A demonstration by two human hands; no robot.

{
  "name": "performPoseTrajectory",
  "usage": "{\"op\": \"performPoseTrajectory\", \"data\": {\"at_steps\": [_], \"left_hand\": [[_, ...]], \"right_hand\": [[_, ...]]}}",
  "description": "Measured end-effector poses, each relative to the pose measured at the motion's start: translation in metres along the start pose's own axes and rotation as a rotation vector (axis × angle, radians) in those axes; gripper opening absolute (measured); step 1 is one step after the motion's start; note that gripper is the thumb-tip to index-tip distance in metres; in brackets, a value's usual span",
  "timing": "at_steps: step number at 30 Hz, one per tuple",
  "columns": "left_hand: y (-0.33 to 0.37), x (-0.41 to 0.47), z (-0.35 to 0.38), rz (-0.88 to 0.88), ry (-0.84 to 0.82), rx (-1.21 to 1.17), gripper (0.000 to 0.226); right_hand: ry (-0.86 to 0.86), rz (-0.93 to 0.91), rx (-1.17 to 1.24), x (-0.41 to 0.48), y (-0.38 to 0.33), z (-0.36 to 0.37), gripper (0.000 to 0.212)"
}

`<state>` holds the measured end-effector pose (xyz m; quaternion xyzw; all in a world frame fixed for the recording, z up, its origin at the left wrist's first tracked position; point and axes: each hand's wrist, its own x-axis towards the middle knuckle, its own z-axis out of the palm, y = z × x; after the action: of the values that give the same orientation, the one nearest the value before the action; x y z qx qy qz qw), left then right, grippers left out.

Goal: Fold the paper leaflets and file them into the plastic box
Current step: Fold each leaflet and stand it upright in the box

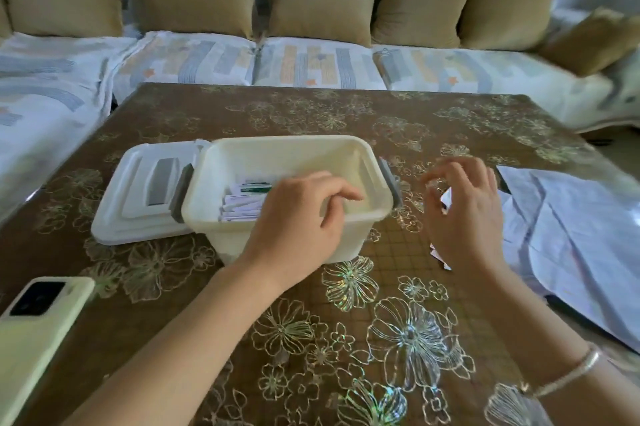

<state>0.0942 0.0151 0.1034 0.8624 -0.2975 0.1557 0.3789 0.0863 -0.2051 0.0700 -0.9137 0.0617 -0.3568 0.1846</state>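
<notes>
Phone (31,332) lying nearest, bottom left. Left hand (298,217) reaching over plastic box (287,148) rim, fingers curling, grip unclear. Folded leaflets (242,205) already sitting inside. Right hand (464,214) hovering, fingers spreading, over small leaflet (446,198) beside box. Unfolded sheets (571,235) waiting at right: probably midway.

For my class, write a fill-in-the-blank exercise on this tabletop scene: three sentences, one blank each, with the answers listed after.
1. The lid lies on the table to the ___ of the plastic box.
2. The folded leaflets lie ___ the box.
3. The bracelet is worn on the person's ___ wrist.
Missing words: left; inside; right.
</notes>
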Motion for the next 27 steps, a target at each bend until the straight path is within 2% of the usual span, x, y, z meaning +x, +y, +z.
{"op": "performPoseTrajectory", "data": {"at_steps": [4, 7, 11, 14, 17, 20, 23, 25, 27], "left_hand": [[0.018, -0.02, 0.03, 0.062, 0.174, 0.05, 0.028], [0.025, -0.036, 0.043, 0.076, 0.204, 0.057, 0.03], [0.027, -0.057, 0.051, 0.112, 0.203, 0.093, 0.03], [0.023, -0.074, 0.054, 0.128, 0.176, 0.127, 0.029], [0.011, -0.093, 0.058, 0.036, 0.126, 0.114, 0.029], [0.001, -0.113, 0.058, -0.029, 0.077, 0.116, 0.028], [-0.005, -0.13, 0.058, -0.059, 0.033, 0.155, 0.022], [-0.009, -0.138, 0.058, -0.099, -0.028, 0.189, 0.02], [-0.013, -0.144, 0.057, -0.141, -0.115, 0.22, 0.023]], "right_hand": [[-0.53, 0.283, -0.338, -0.037, 0.08, 0.002, 0.069], [-0.719, 0.303, -0.489, -0.052, 0.1, 0.0, 0.083], [-0.753, 0.135, -0.547, -0.077, 0.08, -0.009, 0.09], [-0.76, 0.025, -0.437, -0.097, 0.054, -0.02, 0.096], [-0.795, -0.055, -0.297, -0.118, 0.027, -0.032, 0.099], [-0.836, -0.131, -0.121, -0.136, 0.0, -0.042, 0.093], [-0.776, -0.219, 0.058, -0.146, -0.018, -0.042, 0.068], [-0.734, -0.17, 0.193, -0.145, -0.023, -0.037, 0.04], [-0.665, -0.06, 0.236, -0.137, -0.023, -0.031, 0.03]]}}
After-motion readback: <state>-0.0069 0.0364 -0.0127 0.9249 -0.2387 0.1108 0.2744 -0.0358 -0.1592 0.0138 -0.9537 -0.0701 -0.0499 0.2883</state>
